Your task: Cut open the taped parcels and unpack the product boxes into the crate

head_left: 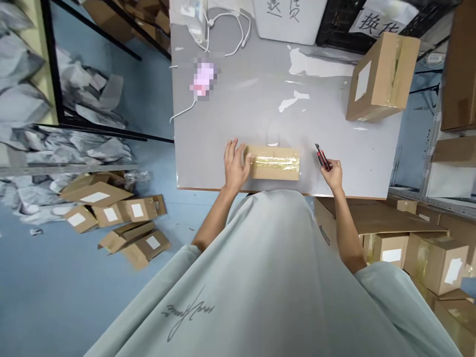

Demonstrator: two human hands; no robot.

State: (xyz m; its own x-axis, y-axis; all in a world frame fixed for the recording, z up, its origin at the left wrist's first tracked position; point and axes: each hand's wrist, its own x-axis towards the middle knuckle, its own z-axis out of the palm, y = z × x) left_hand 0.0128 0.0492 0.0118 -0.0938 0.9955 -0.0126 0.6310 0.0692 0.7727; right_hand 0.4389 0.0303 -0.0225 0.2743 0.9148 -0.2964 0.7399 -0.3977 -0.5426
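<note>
The left hand [235,166] is open, with its fingers spread against the left end of the small taped box [275,162]. The box lies flat on the table [238,109] between the two hands, touching the left hand and apart from the right. The right hand [333,174] is closed around the handle of a utility knife [322,157], whose tip points away from the body and towards the box side. Whether the blade is extended cannot be told.

Likely hazards:
- Cut injury. The left fingers rest at the box end, in line with the glossy tape seam. A stroke drawn along that seam towards them could reach the fingers.
- Slippage. The tape is smooth and the box is steadied from one end only, so it may slide or pivot under blade pressure.
- Drop. The box sits close to the table edge nearest the body and could be pushed off onto the floor.
- Content damage. A deep cut may score whatever is inside.
</note>
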